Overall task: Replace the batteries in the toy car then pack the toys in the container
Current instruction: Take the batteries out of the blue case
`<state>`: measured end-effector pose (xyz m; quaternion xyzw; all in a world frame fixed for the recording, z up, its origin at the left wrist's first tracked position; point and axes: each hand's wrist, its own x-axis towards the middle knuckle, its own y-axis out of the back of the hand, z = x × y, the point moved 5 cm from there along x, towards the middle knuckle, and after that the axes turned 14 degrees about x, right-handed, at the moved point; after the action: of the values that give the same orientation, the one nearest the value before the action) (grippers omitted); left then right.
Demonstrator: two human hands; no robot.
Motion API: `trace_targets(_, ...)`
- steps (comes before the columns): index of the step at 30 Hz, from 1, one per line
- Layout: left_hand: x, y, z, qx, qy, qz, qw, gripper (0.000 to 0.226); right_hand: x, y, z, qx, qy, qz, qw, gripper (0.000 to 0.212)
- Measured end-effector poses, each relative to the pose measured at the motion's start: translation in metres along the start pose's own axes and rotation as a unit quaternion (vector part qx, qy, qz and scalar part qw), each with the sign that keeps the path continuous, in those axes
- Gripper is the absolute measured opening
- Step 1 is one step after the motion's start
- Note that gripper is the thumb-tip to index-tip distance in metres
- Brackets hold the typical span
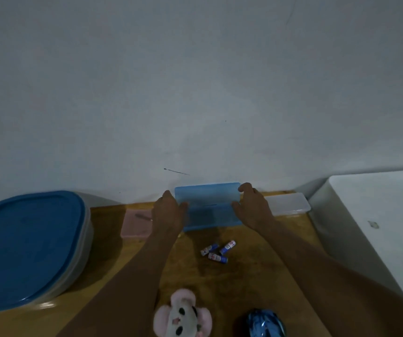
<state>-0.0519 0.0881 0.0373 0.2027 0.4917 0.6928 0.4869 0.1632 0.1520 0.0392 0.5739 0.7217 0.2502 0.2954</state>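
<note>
A small blue plastic case (209,205) stands against the wall with its lid raised. My left hand (167,211) grips its left end and my right hand (251,206) grips its right end. Three small batteries (217,251) lie loose on the wooden table just in front of the case. A pink and white plush toy (182,314) lies at the near edge between my forearms. A shiny blue toy (262,323) sits to its right, partly cut off. A large clear container with a blue lid (27,246) stands at the left, closed.
A pink case (136,224) lies left of the blue one, and a white case (289,204) lies to its right along the wall. A white box-like surface (378,227) borders the table on the right. The wall rises directly behind.
</note>
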Motion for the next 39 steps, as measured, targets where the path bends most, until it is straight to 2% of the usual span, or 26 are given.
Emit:
trace_targets(3, -0.003, -0.011, 0.005, -0.037, 0.028, 0.000, 0.999, 0.045, 0.007, -0.004, 0.011, 0.040, 0.008, -0.019, 0.999, 0.045)
trace_targets(8, -0.007, -0.004, 0.011, -0.084, 0.020, 0.017, 0.996, 0.045, 0.007, 0.001, 0.005, 0.099, 0.022, 0.011, 0.995, 0.050)
trace_targets(11, -0.010, -0.003, 0.008, -0.086, 0.025, 0.011, 0.996, 0.053, 0.004, 0.005, 0.007, 0.102, 0.031, 0.015, 0.994, 0.053)
trace_targets(19, -0.033, -0.009, -0.006, -0.024, -0.019, 0.042, 0.999, 0.039, -0.023, 0.007, 0.020, 0.041, 0.097, 0.014, 0.994, 0.019)
trace_targets(28, -0.031, -0.022, -0.011, 0.085, -0.027, 0.002, 0.996, 0.043, -0.025, -0.005, 0.027, -0.117, 0.104, -0.068, 0.985, 0.034)
trace_targets(35, -0.023, -0.030, -0.005, 0.200, -0.088, -0.016, 0.976, 0.025, -0.020, -0.013, 0.028, -0.145, 0.118, -0.065, 0.980, 0.027)
trace_targets(39, -0.024, -0.033, -0.005, 0.205, -0.105, -0.013, 0.973, 0.022, -0.022, -0.016, 0.028, -0.156, 0.124, -0.059, 0.978, 0.027)
